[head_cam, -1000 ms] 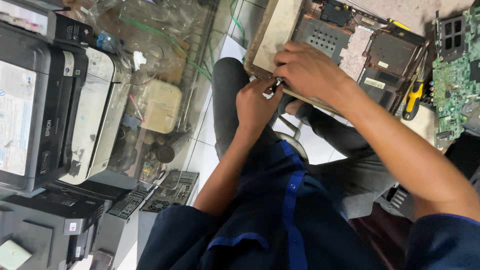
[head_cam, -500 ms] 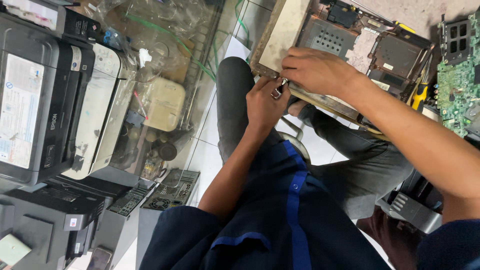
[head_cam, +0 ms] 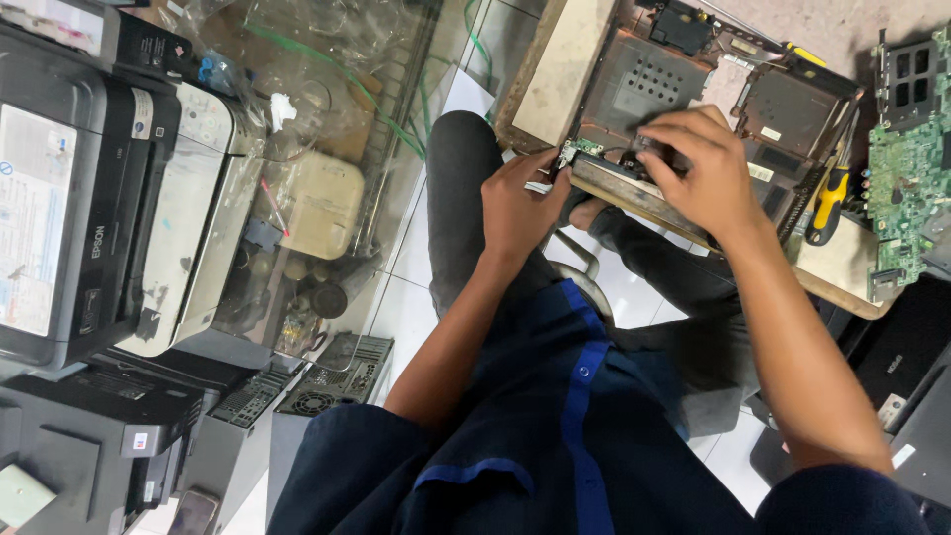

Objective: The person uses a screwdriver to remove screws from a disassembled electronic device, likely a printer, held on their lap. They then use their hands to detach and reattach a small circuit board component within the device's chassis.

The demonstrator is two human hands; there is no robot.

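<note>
Two hands at work: both rest on an opened laptop chassis (head_cam: 693,89) in the upper centre of the frame, set on a wooden board (head_cam: 842,267) across the person's lap.
Left hand (head_cam: 520,203): fingers curled in and pinched at the chassis's near left corner, by a small green circuit piece (head_cam: 580,147). What they grip, if anything, cannot be told — the fingertips hide it.
Right hand (head_cam: 698,168): fingers spread and bent, tips pressing down on the near edge strip of the chassis; nothing seen gripped.
Chassis: lid off, internals bare, its near edge over the board's rim.
Nearby, upper right: a yellow-handled screwdriver (head_cam: 827,203) lies just beside the chassis; a green motherboard (head_cam: 911,168) sits beyond it at the frame's right edge.
Left of frame: stacked printers (head_cam: 89,188) and a clutter of parts under clear plastic.
Risk, slip: in my judgement, uneven pressure from the right hand could tip the chassis off the board's rim.
Risk, breakage: prying at the corner with force could crack the small circuit piece or a plastic clip.
Risk, loss: the screwdriver near the board's edge could roll off — any jolt of the knee would do it.
</note>
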